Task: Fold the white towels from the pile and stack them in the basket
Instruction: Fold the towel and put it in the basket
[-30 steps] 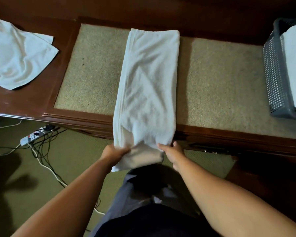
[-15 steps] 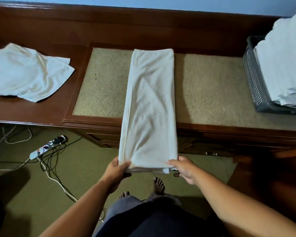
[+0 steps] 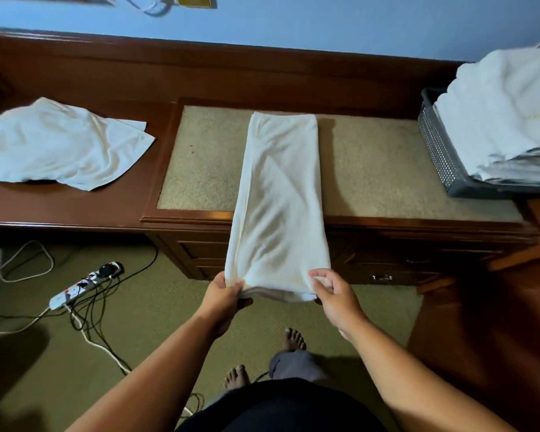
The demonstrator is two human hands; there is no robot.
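A long white towel [image 3: 279,194], folded into a narrow strip, lies across the beige inlaid desk top [image 3: 371,169] with its near end held out past the front edge. My left hand [image 3: 223,294] grips the near left corner. My right hand [image 3: 332,291] pinches the near right corner. A loose white towel [image 3: 60,145] lies crumpled on the wooden surface at the left. A grey perforated basket [image 3: 440,151] stands at the right, heaped with folded white towels [image 3: 508,113].
A wooden backboard runs behind the desk under a blue wall. Drawers [image 3: 384,266] sit below the front edge. On the green carpet at the left lie a power strip [image 3: 85,283] and several tangled cables. My bare feet [image 3: 293,339] stand below the towel.
The near end of the towel, hanging bunched below the desk edge a second ago, now is lifted and pulled out flat toward me. The view has drawn back and tilted up.
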